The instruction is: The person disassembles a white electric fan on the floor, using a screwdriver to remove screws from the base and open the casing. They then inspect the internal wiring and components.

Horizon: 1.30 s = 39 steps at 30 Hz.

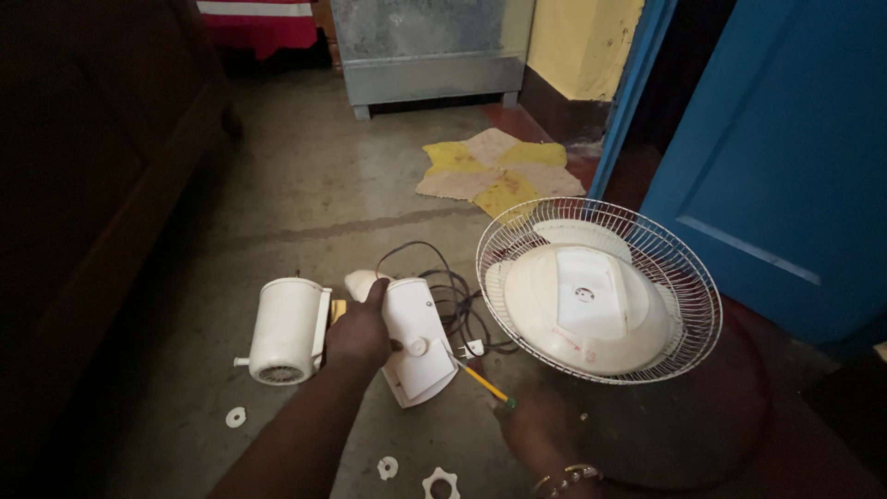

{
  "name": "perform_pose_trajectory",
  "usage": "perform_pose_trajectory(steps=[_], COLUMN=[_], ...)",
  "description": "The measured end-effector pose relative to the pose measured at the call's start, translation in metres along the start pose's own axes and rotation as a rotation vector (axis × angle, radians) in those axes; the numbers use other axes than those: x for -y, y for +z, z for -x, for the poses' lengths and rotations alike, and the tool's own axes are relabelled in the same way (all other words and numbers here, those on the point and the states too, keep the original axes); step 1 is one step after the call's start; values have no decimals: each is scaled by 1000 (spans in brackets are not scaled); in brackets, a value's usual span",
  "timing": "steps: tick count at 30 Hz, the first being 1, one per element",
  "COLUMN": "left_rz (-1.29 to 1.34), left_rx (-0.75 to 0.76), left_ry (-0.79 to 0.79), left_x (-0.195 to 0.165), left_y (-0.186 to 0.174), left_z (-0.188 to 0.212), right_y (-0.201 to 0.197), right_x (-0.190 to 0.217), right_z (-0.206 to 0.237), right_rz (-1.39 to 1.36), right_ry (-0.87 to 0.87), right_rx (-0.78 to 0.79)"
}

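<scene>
While the left hand (pixel 358 330) curls its fingers (pixel 376 294) closed over the top of a white fan housing (pixel 416 340), its forearm reaches in from below, wrist straight, knuckles up. That housing lies tilted on the concrete floor (pixel 305 194), just left of the round fan guard (pixel 599 289) with its white base plate facing up. On the housing's lower right side the right hand (pixel 540 427), dim in shadow, grips a yellow-handled screwdriver (pixel 482 380) whose tip meets the housing; its fingers look wrapped shut on the handle. Left of the housing sits the white motor cover (pixel 285 330); a dark cord (pixel 453 296) coils behind it.
</scene>
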<state>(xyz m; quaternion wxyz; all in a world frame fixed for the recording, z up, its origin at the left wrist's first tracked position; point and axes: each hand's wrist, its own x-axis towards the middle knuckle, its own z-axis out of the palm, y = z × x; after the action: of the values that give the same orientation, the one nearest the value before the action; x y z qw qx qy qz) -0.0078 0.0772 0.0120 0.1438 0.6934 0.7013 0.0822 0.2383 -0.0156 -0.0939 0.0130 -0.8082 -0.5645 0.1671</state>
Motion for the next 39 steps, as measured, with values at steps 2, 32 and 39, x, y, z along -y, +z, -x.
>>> perform_pose_trajectory(steps=[2, 32, 39], left_rz=[10, 31, 42], left_rx=[2, -8, -19], left_ry=[0, 4, 6], left_x=[0, 0, 2], left_y=[0, -2, 2], left_z=[0, 2, -1], right_y=[-4, 30, -3], right_x=[1, -21, -11], right_z=[-1, -26, 2], right_rz=[119, 292, -118], right_ry=[-127, -297, -192], right_rx=[24, -113, -541])
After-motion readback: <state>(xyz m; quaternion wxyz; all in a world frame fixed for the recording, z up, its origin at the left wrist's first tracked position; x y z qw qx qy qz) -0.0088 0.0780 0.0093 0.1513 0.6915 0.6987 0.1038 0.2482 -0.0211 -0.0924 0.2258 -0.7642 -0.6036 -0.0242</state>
